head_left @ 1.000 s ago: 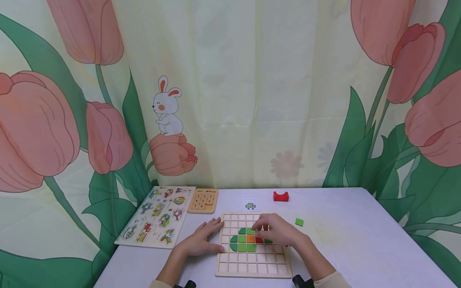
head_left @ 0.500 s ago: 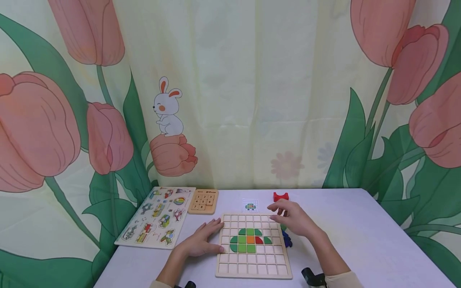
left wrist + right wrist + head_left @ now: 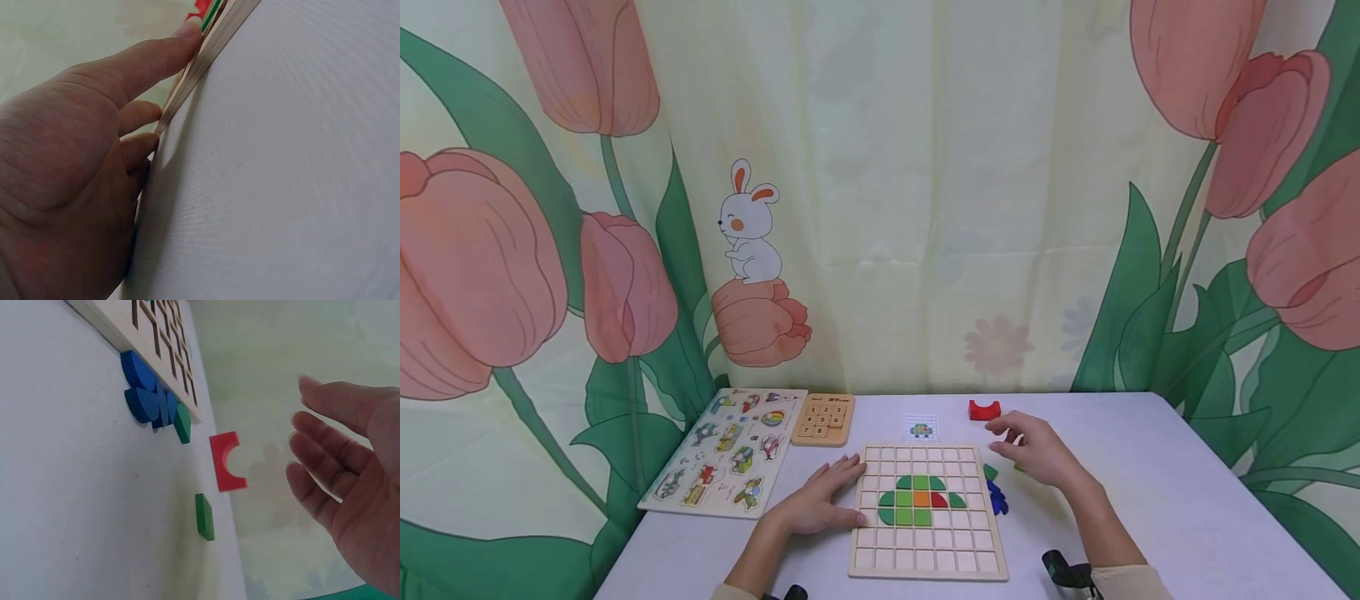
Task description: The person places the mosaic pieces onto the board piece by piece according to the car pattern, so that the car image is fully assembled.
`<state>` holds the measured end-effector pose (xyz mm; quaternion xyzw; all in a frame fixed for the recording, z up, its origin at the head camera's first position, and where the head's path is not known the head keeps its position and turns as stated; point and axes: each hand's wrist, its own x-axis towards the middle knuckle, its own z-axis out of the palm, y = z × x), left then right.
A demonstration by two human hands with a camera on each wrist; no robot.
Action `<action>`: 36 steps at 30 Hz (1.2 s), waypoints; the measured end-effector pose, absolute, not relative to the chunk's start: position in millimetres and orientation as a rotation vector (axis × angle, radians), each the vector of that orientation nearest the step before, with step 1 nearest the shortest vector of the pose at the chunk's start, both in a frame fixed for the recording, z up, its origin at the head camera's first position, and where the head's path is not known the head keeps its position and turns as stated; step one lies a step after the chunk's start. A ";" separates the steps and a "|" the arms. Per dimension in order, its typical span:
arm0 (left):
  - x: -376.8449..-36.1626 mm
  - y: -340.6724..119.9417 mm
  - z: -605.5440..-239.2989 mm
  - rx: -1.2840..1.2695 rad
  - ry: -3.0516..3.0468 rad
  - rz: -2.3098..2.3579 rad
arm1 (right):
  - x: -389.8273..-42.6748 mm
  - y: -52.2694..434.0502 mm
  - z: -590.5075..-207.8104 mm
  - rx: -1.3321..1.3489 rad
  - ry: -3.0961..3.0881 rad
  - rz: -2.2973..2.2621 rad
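Board (image 3: 925,560) sits mid-table (image 3: 1135,467), partly filled. Eleven pieces seated: three across the top row, orange tile (image 3: 921,498) and red piece (image 3: 938,500) in the middle row among greens, three greens in the row below. That lower row stops short on the right: cells under the red piece and the right-hand dark green piece (image 3: 957,500) are bare.

Card (image 3: 922,428) behind the board shows a similar coloured pattern, roughly symmetric; too small to check cell by cell. My read: body of the pattern mostly done, lower right and the blue part outstanding, no blue on the board.

Loose stock: blue pieces (image 3: 142,403) clustered by the board's right edge, dark green piece (image 3: 182,424) just beside them, light green tile (image 3: 205,517) farther out. Likely that's what's left.

Left hand (image 3: 816,497): fingers extended, against the board's left edge, thumb on the rim. Right hand (image 3: 1033,447): fingers loosely bent, holding nothing, above the table right of the board.

Red block (image 3: 984,411) stands at the back, apart from the board.
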<state>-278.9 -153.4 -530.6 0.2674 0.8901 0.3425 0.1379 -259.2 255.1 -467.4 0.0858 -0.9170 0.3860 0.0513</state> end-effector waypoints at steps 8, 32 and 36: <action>-278.8 -153.6 -530.1 0.764 2.579 0.985 | -262.9 269.5 -478.5 0.115 -2.866 1.166; -278.4 -153.2 -529.6 0.730 2.555 0.992 | -269.2 285.5 -498.5 -0.098 -3.073 1.033; -278.5 -153.4 -528.5 0.726 2.555 0.991 | -268.9 284.4 -498.7 -0.048 -3.074 1.017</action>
